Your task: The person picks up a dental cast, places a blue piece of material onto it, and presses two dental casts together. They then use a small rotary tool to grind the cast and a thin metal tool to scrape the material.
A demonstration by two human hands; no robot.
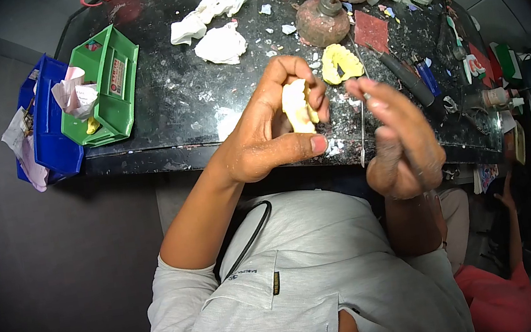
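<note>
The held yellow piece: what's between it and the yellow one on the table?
The curled fingers of the left hand lie between them in the head view.

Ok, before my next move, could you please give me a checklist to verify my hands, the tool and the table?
1. Left hand holds the pale yellow piece: ok.
2. Right hand has a firm grip on the thin metal tool: cannot tell; fingers are blurred.
3. Tool's lower tip is apart from the left thumb: ok.
4. Second yellow piece is untouched by the right hand: cannot tell; they look very close.
5. Table is free of scraps: not ok.
</note>
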